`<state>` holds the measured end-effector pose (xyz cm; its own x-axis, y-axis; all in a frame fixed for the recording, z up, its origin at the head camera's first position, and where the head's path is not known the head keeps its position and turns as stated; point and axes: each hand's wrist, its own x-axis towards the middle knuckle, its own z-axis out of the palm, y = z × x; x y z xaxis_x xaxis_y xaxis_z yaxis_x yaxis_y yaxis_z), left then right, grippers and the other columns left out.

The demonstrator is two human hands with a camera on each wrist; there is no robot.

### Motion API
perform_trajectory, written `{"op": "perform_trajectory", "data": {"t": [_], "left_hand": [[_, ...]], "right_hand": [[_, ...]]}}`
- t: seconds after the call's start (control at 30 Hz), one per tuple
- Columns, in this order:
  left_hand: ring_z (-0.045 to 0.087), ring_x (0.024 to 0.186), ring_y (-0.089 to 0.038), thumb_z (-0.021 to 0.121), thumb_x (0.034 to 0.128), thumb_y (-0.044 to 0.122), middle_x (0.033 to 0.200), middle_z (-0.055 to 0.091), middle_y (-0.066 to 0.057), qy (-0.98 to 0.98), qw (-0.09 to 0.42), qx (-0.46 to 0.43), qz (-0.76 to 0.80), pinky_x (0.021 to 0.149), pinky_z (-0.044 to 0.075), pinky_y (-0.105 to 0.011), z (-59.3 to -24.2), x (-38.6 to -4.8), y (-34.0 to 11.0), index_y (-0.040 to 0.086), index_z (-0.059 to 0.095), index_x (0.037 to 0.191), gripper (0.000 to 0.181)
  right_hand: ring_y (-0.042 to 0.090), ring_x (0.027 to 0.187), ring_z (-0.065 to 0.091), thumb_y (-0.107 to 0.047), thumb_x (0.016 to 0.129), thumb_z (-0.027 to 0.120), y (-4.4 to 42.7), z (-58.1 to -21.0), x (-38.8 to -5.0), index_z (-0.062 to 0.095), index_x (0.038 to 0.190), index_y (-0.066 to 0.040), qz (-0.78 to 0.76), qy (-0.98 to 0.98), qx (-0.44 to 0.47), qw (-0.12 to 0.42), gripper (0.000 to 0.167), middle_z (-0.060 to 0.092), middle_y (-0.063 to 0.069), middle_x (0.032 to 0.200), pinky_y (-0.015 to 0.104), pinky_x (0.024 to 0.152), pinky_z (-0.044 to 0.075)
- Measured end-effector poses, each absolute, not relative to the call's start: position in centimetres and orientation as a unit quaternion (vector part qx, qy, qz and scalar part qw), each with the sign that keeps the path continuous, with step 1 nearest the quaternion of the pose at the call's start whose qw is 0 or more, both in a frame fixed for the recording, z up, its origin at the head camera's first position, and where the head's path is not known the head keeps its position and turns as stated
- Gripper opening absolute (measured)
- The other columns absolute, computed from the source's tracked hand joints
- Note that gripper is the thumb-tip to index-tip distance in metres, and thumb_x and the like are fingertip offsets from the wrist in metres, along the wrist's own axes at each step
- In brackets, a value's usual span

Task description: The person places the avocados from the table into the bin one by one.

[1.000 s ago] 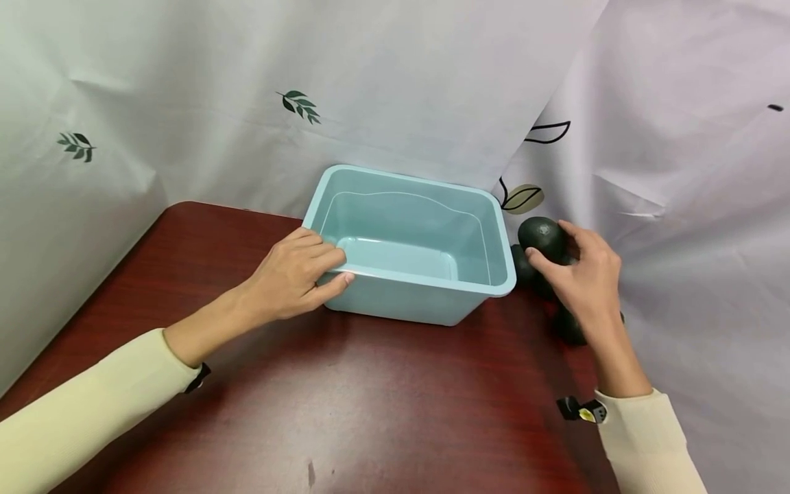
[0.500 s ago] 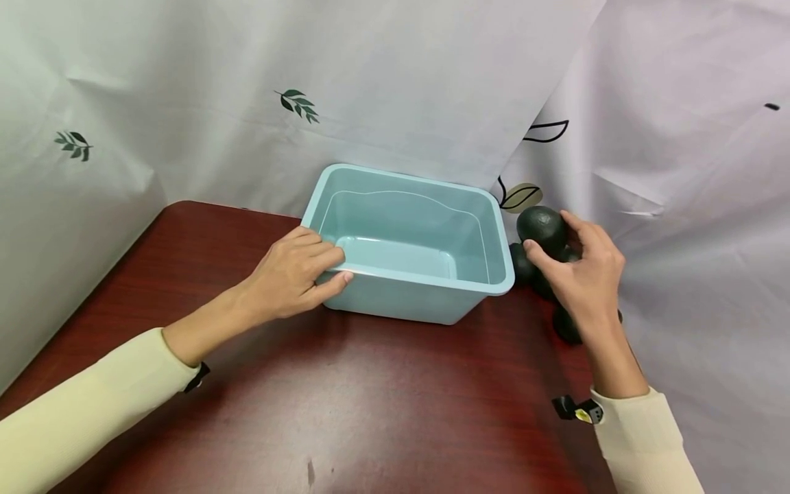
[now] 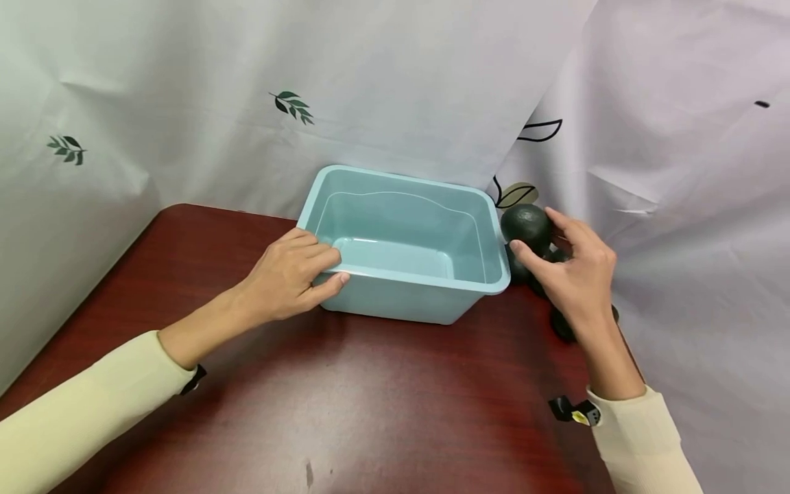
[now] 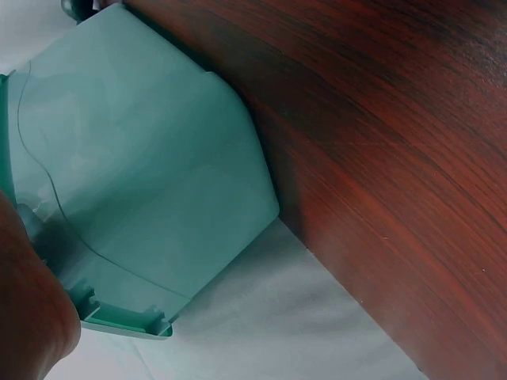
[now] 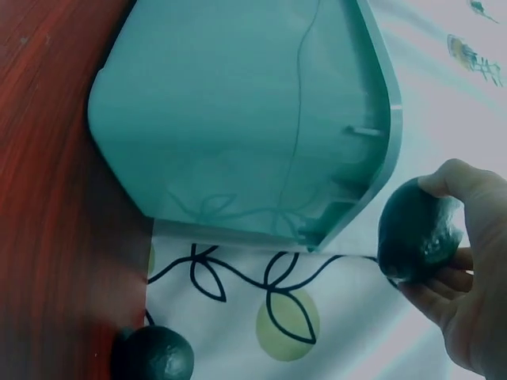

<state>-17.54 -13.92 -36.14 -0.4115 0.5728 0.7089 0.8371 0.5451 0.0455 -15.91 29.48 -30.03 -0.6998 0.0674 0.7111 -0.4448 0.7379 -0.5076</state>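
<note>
One held avocado (image 3: 527,226), tub rim (image 3: 420,278) alongside, others (image 3: 563,326) below

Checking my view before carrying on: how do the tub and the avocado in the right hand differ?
The tub is pale blue; the avocado is dark green. The tub is larger, hollow and boxy; the avocado is small and rounded. The tub rests on the table; the avocado is held in the right hand. Both are gripped, the tub by the left hand.

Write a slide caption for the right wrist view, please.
Fingers of the right hand hold a dark avocado outside the teal bin; another avocado sits near the edge of the table.
</note>
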Motion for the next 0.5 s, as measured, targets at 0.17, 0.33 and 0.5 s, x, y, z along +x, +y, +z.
{"op": "perform_trajectory", "data": {"t": [0.17, 0.33, 0.5], "left_hand": [[0.035, 0.064, -0.015, 0.044, 0.1179, 0.044, 0.065, 0.035, 0.002, -0.815, 0.33, -0.433, -0.2, 0.083, 0.053, -0.041, -36.2, -17.5, -13.9, 0.014, 0.046, 0.078, 0.05], [0.036, 0.064, -0.015, 0.046, 0.117, 0.043, 0.066, 0.035, 0.002, -0.816, 0.328, -0.432, -0.201, 0.084, 0.053, -0.041, -36.2, -17.5, -13.9, 0.014, 0.046, 0.078, 0.049], [0.036, 0.064, -0.015, 0.046, 0.1167, 0.042, 0.066, 0.035, 0.003, -0.815, 0.328, -0.434, -0.199, 0.083, 0.053, -0.041, -36.2, -17.6, -14.0, 0.014, 0.046, 0.078, 0.048]], "right_hand": [[-0.018, 0.107, 0.066, -0.017, 0.084, 0.098, 28.5, -29.7, -16.1, 0.08, 0.139, -0.008, 0.339, -0.857, 0.136, 0.364, 0.06, 0.082, 0.017, 0.131, 0.004, 0.095, 0.051], [0.006, 0.106, 0.073, -0.019, 0.083, 0.098, 27.4, -29.6, -16.1, 0.081, 0.138, -0.01, 0.331, -0.854, 0.173, 0.361, 0.059, 0.084, 0.015, 0.127, 0.008, 0.095, 0.049], [0.011, 0.102, 0.074, -0.017, 0.082, 0.098, 26.5, -29.8, -15.9, 0.081, 0.137, -0.009, 0.34, -0.849, 0.2, 0.353, 0.058, 0.084, 0.013, 0.123, 0.01, 0.092, 0.052]]}}
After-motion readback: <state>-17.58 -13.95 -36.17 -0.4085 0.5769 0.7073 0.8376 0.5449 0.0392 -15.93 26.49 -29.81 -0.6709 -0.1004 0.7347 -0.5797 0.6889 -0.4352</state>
